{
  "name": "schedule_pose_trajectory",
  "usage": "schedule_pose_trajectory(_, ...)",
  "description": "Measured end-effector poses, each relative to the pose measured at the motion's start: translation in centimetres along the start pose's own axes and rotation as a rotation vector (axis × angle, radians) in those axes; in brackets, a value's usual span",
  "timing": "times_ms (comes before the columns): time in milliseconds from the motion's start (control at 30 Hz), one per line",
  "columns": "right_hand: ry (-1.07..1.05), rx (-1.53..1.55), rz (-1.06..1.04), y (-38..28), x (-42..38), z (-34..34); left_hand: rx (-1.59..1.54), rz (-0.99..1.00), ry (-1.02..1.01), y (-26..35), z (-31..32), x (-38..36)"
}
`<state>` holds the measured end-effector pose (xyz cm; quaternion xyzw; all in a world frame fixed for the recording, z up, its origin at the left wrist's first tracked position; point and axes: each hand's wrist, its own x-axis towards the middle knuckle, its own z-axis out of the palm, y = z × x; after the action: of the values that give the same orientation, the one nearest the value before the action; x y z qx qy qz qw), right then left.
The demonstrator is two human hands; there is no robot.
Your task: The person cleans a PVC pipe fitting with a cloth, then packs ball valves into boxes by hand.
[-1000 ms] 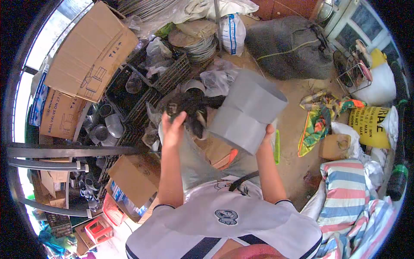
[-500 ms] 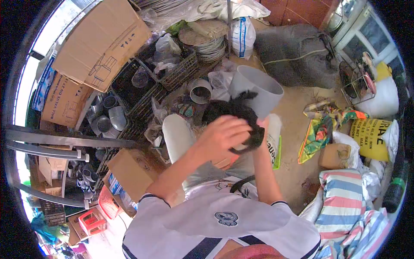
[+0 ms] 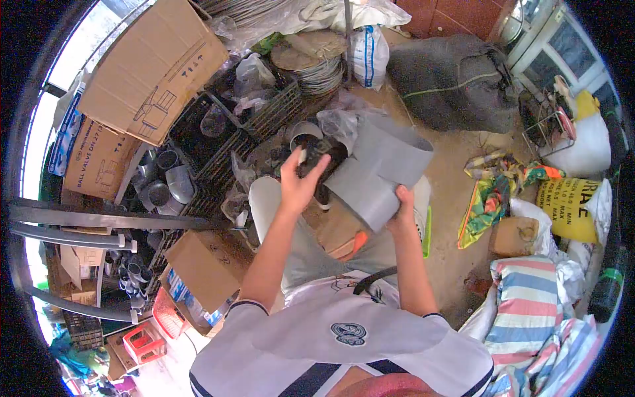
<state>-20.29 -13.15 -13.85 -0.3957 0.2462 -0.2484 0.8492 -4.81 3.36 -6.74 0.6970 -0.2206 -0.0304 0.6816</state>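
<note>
Head view, near to far, with places given relative to the grey pipe fitting (image 3: 378, 173). Nearest, the right hand (image 3: 402, 205) clasps the fitting's lower end from beneath, fingers closed on its wall. The fitting is held tilted above the person's lap. Just left of it, the left hand (image 3: 297, 182) grips a black rag (image 3: 322, 159) pressed to its side, fingers curled on the cloth. Farther left stand black crates (image 3: 198, 142); beyond, a cardboard box (image 3: 155, 69).
</note>
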Motion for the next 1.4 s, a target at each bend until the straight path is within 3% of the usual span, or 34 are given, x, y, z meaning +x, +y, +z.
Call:
schedule_pose_trajectory(33,-0.035,0.103,0.106,0.6,0.1,-0.9,-0.057,0.015,0.123,0.9,0.3,-0.1)
schedule_pose_trajectory(133,-0.101,0.168,0.242,1.3,0.7,-1.8,0.055,0.328,-0.185,0.1,-0.7,-0.3)
schedule_pose_trajectory(167,-0.13,0.121,0.274,1.4,0.8,-1.8,-0.13,0.611,-0.32,2.2,0.4,0.8)
schedule_pose_trajectory(200,-0.132,0.121,0.272,0.6,0.4,-0.7,0.045,0.675,-0.555,4.7,0.6,1.9)
schedule_pose_trajectory(267,-0.17,0.046,0.162,-1.7,-0.6,2.5,0.413,0.865,-0.765,8.8,2.5,2.9)
schedule_pose_trajectory(300,-0.147,0.109,0.247,-0.5,-0.4,1.3,0.495,0.936,-0.785,9.7,3.6,2.8)
schedule_pose_trajectory(400,-0.249,-0.024,0.194,1.4,-0.3,-0.2,0.615,1.033,-0.823,11.2,5.1,3.3)
schedule_pose_trajectory(467,-0.106,-0.259,0.024,2.4,-0.4,-0.1,0.777,0.999,-0.933,11.6,5.7,3.7)
schedule_pose_trajectory(500,-0.108,-0.262,0.022,2.5,-0.1,-0.4,0.777,1.001,-0.929,11.3,5.9,4.3)
schedule_pose_trajectory(567,-0.311,-0.035,0.048,2.5,0.2,-1.2,0.468,1.126,-0.742,10.4,6.3,5.4)
schedule_pose_trajectory(600,-0.122,-0.028,0.102,0.1,-0.9,1.1,0.41,1.117,-0.736,10.1,6.4,5.7)
schedule_pose_trajectory(700,-0.113,0.038,0.01,-1.1,-1.6,2.2,0.278,1.118,-0.703,10.0,5.3,6.6)
schedule_pose_trajectory(733,-0.25,0.171,0.102,-1.0,-1.4,1.1,0.2,1.079,-0.706,9.2,4.8,6.9)
schedule_pose_trajectory(767,-0.249,0.171,0.106,-0.5,-1.4,0.0,0.201,1.076,-0.705,9.0,4.3,6.9)
schedule_pose_trajectory(833,-0.392,0.285,0.315,1.1,-1.3,-1.9,0.138,0.963,-0.722,8.7,3.3,6.8)
schedule_pose_trajectory(867,-0.317,0.233,0.286,2.0,-1.4,-2.0,0.075,0.967,-0.707,8.4,3.0,6.9)
schedule_pose_trajectory(1033,-0.379,0.208,0.311,3.9,-1.5,-2.9,0.078,0.883,-0.632,6.1,0.0,5.8)
schedule_pose_trajectory(1100,-0.391,0.2,0.318,3.0,-1.8,-2.6,0.051,0.921,-0.238,2.6,-1.1,4.9)
schedule_pose_trajectory(1167,-0.43,-0.005,0.292,0.5,-2.6,-1.4,-0.017,0.449,0.366,0.1,-0.1,3.7)
schedule_pose_trajectory(1200,-0.43,-0.005,0.296,0.5,-2.6,-1.4,-0.388,-0.034,0.354,2.4,-0.4,4.4)
schedule_pose_trajectory(1233,-0.454,-0.16,0.143,0.5,-2.5,-1.4,-0.655,-0.272,0.359,6.0,0.0,5.1)
schedule_pose_trajectory(1267,-0.473,-0.314,-0.011,0.1,-2.5,-0.9,-0.635,-0.229,0.272,6.8,-0.6,5.4)
schedule_pose_trajectory(1300,-0.473,-0.314,-0.009,-0.5,-2.4,-0.4,-0.614,-0.187,0.187,7.1,-1.6,5.6)
schedule_pose_trajectory(1367,-0.557,-0.492,-0.243,-2.7,-2.4,0.8,-0.653,-0.205,0.153,5.5,-3.5,5.6)
schedule_pose_trajectory(1400,-0.558,-0.493,-0.24,-4.0,-2.5,1.5,-0.473,-0.065,-0.055,4.4,-4.6,5.4)
